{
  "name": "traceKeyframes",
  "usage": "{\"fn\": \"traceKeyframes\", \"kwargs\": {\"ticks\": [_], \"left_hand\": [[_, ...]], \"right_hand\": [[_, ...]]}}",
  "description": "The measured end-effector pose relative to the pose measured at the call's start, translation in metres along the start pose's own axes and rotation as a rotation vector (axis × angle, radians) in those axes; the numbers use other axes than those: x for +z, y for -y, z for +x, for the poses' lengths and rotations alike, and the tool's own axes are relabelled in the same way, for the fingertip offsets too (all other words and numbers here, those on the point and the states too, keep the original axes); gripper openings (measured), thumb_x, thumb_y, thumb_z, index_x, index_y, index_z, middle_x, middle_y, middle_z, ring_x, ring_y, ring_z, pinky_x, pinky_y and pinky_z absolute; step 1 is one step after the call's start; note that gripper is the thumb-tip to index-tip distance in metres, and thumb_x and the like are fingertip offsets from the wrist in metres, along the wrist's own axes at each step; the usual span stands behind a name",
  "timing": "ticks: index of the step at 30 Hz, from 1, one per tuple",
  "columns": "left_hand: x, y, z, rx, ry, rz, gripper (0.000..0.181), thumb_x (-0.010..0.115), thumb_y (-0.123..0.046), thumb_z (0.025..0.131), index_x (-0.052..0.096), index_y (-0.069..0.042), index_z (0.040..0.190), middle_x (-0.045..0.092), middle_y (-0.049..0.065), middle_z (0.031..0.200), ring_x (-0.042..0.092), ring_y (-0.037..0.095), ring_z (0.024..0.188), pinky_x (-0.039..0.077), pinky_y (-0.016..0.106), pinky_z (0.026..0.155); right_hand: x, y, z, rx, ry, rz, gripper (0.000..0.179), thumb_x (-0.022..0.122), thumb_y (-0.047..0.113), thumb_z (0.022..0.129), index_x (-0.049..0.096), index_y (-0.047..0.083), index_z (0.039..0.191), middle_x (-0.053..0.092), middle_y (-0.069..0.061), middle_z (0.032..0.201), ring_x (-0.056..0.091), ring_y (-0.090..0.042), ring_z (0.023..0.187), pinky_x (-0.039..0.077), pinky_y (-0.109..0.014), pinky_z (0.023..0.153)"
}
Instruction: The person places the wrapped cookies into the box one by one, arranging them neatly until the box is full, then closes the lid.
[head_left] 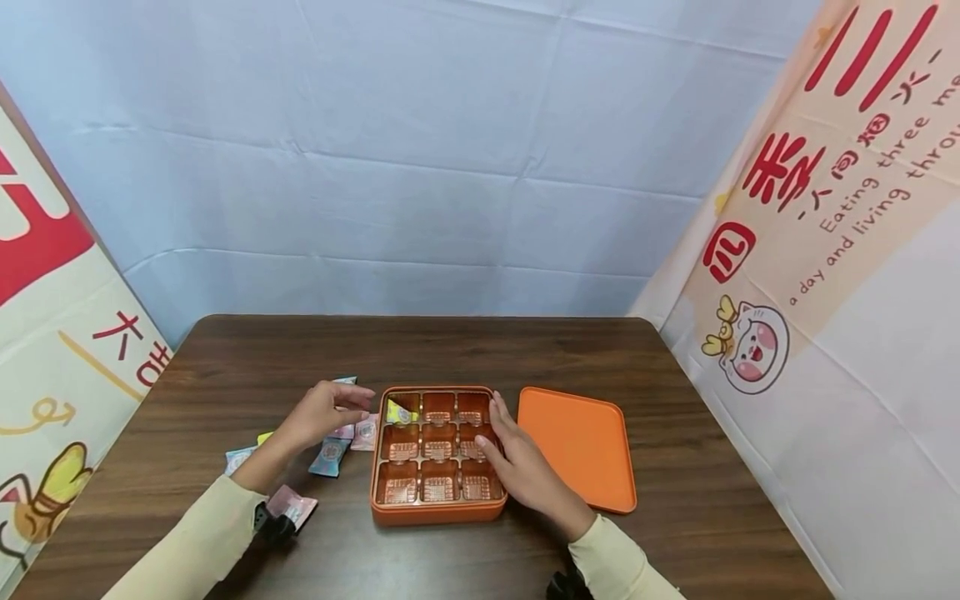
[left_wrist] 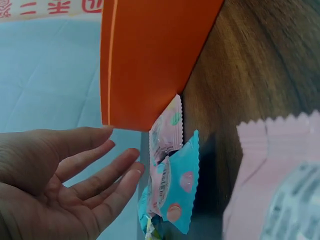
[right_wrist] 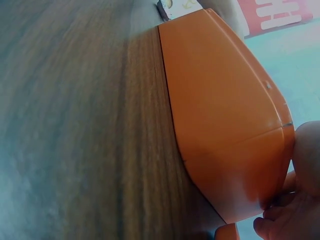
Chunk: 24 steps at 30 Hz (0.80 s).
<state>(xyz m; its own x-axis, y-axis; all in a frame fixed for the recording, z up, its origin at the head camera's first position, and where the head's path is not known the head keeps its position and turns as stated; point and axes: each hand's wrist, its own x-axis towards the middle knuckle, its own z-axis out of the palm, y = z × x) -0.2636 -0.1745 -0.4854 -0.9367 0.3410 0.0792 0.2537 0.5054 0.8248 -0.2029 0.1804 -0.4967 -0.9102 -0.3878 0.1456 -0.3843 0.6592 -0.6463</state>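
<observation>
An orange box (head_left: pixel 438 514) holds a copper-coloured tray (head_left: pixel 438 459) divided into several compartments. One small yellow wrapped packet (head_left: pixel 400 413) lies in its far left compartment. My left hand (head_left: pixel 335 412) hovers just left of the box, fingers loosely extended and nothing between them. Close by it are a pink packet (head_left: pixel 364 434) and a blue packet (head_left: pixel 330 457); the left wrist view shows another pink packet (left_wrist: pixel 280 185) up close. At the box's right side, my right hand (head_left: pixel 525 467) holds the wall, its thumb over the rim and its fingers along the outside.
An orange lid (head_left: pixel 577 450) lies flat to the right of the box. More packets, including a pink one (head_left: pixel 291 506) and a pale blue one (head_left: pixel 238 459), are scattered around the left forearm. The brown wooden table (head_left: pixel 450 350) ends at a hanging cloth (head_left: pixel 420 167).
</observation>
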Motion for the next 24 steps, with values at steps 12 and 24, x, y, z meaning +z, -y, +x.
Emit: {"fn": "traceKeyframes", "kwargs": {"ticks": [12, 24], "left_hand": [[0.006, -0.002, -0.001, 0.064, 0.027, 0.074, 0.030, 0.073, -0.005, 0.093, 0.070, 0.004, 0.122, 0.071, 0.019, 0.112, 0.068, 0.034, 0.102, 0.060, 0.046, 0.082], [0.006, -0.011, 0.002, 0.047, 0.063, 0.153, 0.034, 0.079, 0.006, 0.083, 0.072, 0.004, 0.116, 0.073, 0.018, 0.101, 0.069, 0.034, 0.091, 0.058, 0.035, 0.066]], "right_hand": [[0.001, 0.002, -0.002, -0.002, -0.006, 0.017, 0.069, 0.048, 0.038, 0.109, 0.018, 0.003, 0.160, 0.003, -0.002, 0.168, 0.021, -0.025, 0.151, 0.028, -0.050, 0.120], [0.000, 0.002, 0.000, -0.001, -0.008, 0.014, 0.069, 0.047, 0.040, 0.109, 0.018, 0.003, 0.160, 0.002, -0.001, 0.168, 0.021, -0.024, 0.151, 0.028, -0.050, 0.120]]}}
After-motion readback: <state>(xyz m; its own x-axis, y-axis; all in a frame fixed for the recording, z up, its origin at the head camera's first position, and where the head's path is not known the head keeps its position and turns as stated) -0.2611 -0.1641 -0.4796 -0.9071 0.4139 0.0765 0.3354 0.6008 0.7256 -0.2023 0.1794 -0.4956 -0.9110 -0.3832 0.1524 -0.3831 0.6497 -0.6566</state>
